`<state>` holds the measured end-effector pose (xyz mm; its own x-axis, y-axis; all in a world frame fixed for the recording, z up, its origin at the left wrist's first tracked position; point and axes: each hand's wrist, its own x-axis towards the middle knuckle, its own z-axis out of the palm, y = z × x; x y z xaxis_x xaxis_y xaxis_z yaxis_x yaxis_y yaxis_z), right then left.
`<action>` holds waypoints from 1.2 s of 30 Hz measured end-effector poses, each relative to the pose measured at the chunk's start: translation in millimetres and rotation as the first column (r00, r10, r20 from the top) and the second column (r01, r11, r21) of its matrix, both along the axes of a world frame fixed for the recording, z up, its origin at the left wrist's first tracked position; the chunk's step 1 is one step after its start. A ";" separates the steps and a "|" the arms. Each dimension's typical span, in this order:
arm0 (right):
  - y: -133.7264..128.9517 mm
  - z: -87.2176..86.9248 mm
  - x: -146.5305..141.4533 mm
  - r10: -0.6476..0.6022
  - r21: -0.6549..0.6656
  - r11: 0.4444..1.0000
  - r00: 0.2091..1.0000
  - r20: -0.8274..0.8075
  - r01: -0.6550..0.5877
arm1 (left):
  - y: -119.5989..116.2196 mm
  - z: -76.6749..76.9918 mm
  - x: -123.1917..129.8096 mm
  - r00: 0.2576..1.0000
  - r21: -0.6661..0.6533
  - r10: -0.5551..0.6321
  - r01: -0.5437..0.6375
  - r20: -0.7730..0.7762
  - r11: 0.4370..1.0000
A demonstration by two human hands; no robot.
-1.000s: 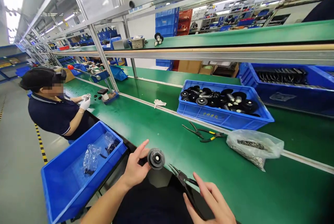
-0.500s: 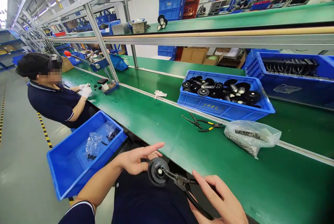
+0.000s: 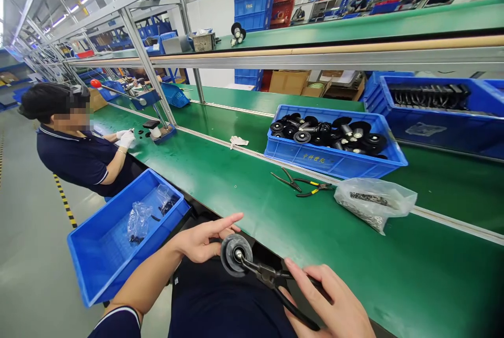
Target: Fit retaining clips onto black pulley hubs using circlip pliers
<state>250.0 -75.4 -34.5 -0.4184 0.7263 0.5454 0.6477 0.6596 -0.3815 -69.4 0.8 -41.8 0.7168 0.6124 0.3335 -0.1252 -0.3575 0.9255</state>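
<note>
My left hand [image 3: 208, 239] grips a round black part [image 3: 230, 260] by its rim, thumb and fingers around its far side, index finger stretched out. The part has a disc-shaped flange with a small metal centre. Black-handled pliers [image 3: 268, 275] reach into that centre with their bent tips. My right hand [image 3: 328, 301] is wrapped around the plier handles, its index finger lying along the upper handle. Whether a small ring sits at the plier tips is too fine to make out. Both hands are over my lap at the bench's front edge.
A blue crate [image 3: 334, 162] of similar black parts stands on the green bench [image 3: 236, 199]. Nearer lie yellow-and-black pliers [image 3: 315, 187], another pair [image 3: 286, 180] and a bag of small metal pieces [image 3: 376, 201]. A blue bin [image 3: 98, 259] sits left, beside a gloved co-worker [image 3: 79, 144].
The round part has tilted slightly in my left hand, its face catching more light. The plier tips stay at its centre. The whole view has shifted a little.
</note>
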 end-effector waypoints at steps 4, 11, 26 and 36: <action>-0.1 3.4 0.3 -0.026 0.008 1.000 0.999 0.031 0.026 | -0.4 -1.2 -1.9 0.999 0.007 0.010 -0.009 -0.042 1.000; -0.9 7.4 -1.0 -0.049 0.032 0.998 0.996 0.071 0.047 | -2.9 -2.0 -6.6 0.992 0.070 0.073 -0.066 -0.103 0.995; 3.1 21.3 2.2 -0.021 -0.037 0.999 0.999 0.041 0.022 | 12.9 11.5 -2.5 0.992 0.342 0.034 0.010 -0.121 0.940; 1.8 13.5 -2.7 -0.059 -0.064 0.996 0.998 -0.024 0.058 | -5.5 3.5 16.7 0.908 0.453 0.417 -0.387 0.036 0.803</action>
<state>247.3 -73.6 -21.0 -0.3606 0.7826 0.5073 0.6740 0.5947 -0.4383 -52.6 -4.7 -38.3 0.4673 0.6488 0.6005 0.1723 -0.7331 0.6580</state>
